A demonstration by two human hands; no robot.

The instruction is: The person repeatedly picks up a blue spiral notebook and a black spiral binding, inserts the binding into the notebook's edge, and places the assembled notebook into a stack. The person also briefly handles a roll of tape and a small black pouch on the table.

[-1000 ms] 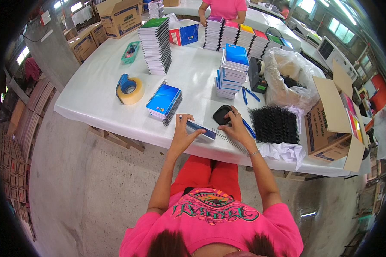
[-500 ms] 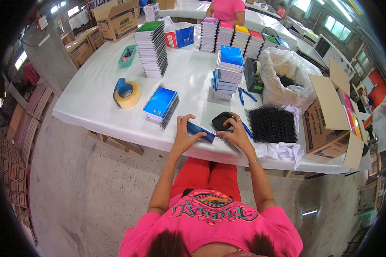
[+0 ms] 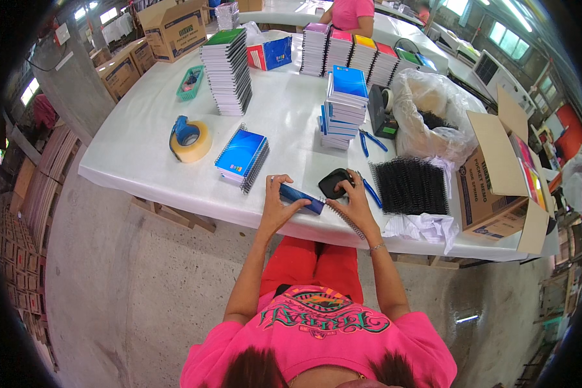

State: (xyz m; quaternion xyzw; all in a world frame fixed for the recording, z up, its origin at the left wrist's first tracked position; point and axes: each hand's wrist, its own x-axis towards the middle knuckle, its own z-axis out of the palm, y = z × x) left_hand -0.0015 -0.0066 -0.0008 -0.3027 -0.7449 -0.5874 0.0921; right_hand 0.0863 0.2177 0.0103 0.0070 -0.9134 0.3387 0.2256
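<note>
My left hand grips a small blue-covered notebook held on edge near the table's front, thumb along the near side. At the notebook's right end, my right hand pinches a dark spiral binding coil. The coil's tip meets the notebook's corner, and its loose end trails down toward the table edge. How far it runs through the holes is too small to tell. Just behind my right fingers lies a black shallow dish. Blue-handled pliers rest right beside that hand.
A short stack of blue notebooks and a tape roll lie to the left. Taller notebook stacks stand behind. Rightward are black coils, a plastic bag and an open carton. Another person stands across the table.
My right hand has shifted slightly left with the coil, whose loose end hangs a little differently. My left hand keeps its hold on the notebook. The person across has moved slightly right.
</note>
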